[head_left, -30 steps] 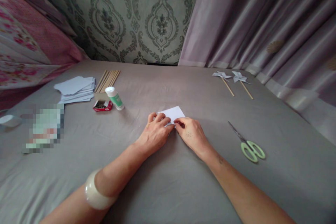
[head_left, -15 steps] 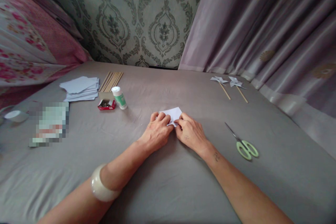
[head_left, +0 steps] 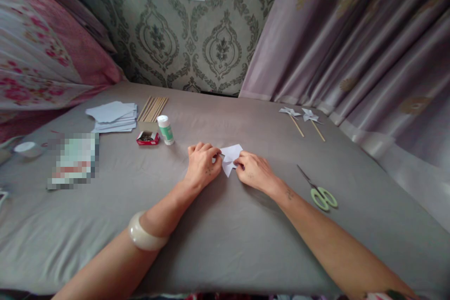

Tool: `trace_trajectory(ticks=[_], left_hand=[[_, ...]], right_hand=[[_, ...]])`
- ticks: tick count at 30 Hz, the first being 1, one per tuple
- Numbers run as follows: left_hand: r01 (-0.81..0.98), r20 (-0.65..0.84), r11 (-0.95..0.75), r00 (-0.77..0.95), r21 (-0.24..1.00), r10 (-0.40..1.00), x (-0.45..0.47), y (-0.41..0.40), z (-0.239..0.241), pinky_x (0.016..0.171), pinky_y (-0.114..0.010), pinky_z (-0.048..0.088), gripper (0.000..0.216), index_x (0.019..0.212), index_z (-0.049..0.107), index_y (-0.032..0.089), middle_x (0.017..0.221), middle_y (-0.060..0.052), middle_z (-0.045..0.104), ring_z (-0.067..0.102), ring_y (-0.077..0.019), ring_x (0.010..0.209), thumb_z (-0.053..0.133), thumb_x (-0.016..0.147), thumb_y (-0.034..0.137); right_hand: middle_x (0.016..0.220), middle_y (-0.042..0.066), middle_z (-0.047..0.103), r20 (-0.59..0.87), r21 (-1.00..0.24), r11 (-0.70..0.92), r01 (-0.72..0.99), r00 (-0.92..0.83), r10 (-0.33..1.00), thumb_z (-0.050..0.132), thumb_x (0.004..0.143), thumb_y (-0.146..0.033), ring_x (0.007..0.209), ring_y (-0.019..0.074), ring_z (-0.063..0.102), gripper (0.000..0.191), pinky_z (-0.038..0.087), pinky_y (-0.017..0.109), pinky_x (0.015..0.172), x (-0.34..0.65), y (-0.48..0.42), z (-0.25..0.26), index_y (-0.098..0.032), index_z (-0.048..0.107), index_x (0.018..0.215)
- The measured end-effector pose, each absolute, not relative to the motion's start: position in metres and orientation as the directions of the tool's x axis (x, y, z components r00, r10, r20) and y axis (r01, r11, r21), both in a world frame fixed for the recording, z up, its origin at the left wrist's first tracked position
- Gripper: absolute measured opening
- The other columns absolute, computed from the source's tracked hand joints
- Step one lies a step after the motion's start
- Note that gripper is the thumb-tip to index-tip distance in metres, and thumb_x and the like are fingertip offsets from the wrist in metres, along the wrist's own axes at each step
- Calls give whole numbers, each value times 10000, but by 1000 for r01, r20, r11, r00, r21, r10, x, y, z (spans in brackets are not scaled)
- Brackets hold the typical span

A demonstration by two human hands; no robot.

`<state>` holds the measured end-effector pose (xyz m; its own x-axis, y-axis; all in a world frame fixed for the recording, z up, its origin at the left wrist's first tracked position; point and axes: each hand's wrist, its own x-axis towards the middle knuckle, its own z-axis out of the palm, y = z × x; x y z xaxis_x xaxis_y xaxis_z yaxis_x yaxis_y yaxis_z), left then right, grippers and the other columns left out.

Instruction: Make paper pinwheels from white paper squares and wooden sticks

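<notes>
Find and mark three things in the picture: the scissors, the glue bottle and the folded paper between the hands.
scissors (head_left: 323,198), head view, on the green handle loops.
glue bottle (head_left: 166,131), head view, on the middle of its body.
folded paper (head_left: 230,154), head view, on the white sheet showing between the hands.

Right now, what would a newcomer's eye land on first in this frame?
First, the two hands at the centre of the grey cloth: left hand and right hand pinch a small folded white paper between them. Next, the green-handled scissors lying to the right, and two finished paper pinwheels on sticks near the curtain.
</notes>
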<state>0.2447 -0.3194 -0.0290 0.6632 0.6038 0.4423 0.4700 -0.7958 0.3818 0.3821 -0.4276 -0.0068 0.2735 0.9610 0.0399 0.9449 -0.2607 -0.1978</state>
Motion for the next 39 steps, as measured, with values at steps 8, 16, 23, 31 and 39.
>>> trace_trajectory(ticks=[8,16,23,31,39], left_hand=[[480,380,-787,695,388,611,247,-319,-28,793,-391,318,232,834,706,201,848,-63,702,556,-224,861,477,794,199],[478,398,-791,687,382,608,246,-315,-29,795,-402,322,250,851,705,204,873,-79,708,556,-231,862,460,802,208],[471,367,-795,712,383,599,246,-317,-29,802,-400,315,243,853,702,206,877,-66,716,574,-230,872,463,809,211],[491,236,-758,749,429,619,248,-329,-24,833,-410,333,233,977,652,196,836,-51,723,613,-247,881,532,820,322],[518,183,-702,726,488,663,253,-328,-32,847,-412,368,231,1015,613,192,874,-40,719,620,-238,891,574,793,242]], right_hand=[[616,4,658,-120,-310,-271,911,245,962,530,696,-155,611,142,593,211,345,217,531,397,-407,8,-197,735,674],[677,3,697,-121,-547,-387,742,387,914,532,717,-184,605,116,593,267,372,182,523,418,-404,-6,-146,764,843],[862,58,746,41,-561,-376,737,479,877,555,738,-187,762,154,660,248,460,223,706,427,-420,-19,-164,750,890],[910,87,742,125,-542,-454,707,602,789,518,813,-210,829,179,680,244,486,272,772,440,-437,-34,-150,727,923],[889,69,735,155,-622,-385,682,590,793,492,773,-136,777,157,668,300,493,276,767,426,-448,-44,-153,698,990]])
